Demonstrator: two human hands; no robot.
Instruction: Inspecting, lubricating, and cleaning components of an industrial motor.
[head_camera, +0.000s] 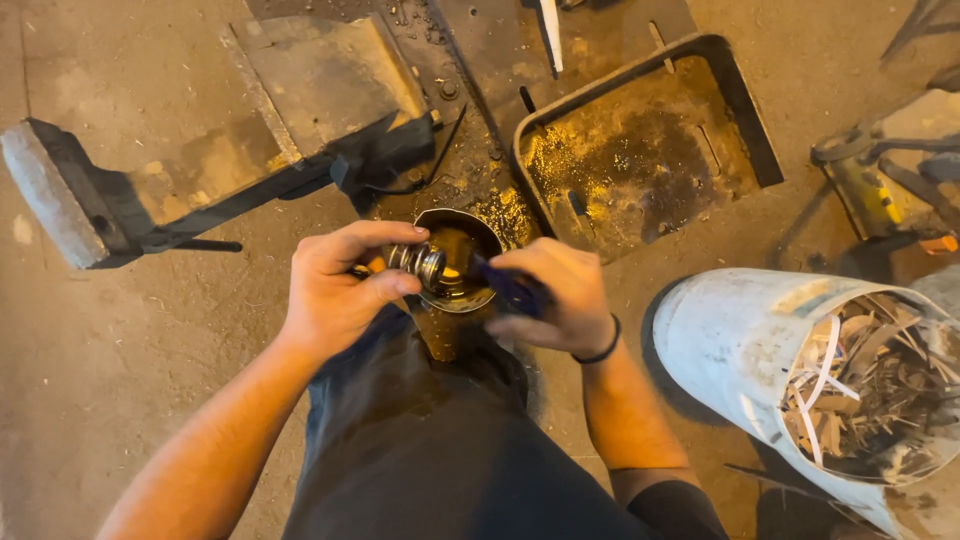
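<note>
The left hand (335, 290) is clamped on one ribbed metal cylinder (418, 262). The right hand (560, 300) is closed around one blue-handled tool (505, 285). Both are held over one round oil-filled bowl (455, 262) on the concrete floor (120, 380).

Clearances: one black rectangular drip tray (640, 140) lies just beyond the bowl on the right; one dark metal stand (200, 170) is near on the left; one white bucket (800, 370) of scrap stands well apart on the right. Open floor lies to the left.

The cylinder's long axis runs left-right, free end pointing right towards the tool.
</note>
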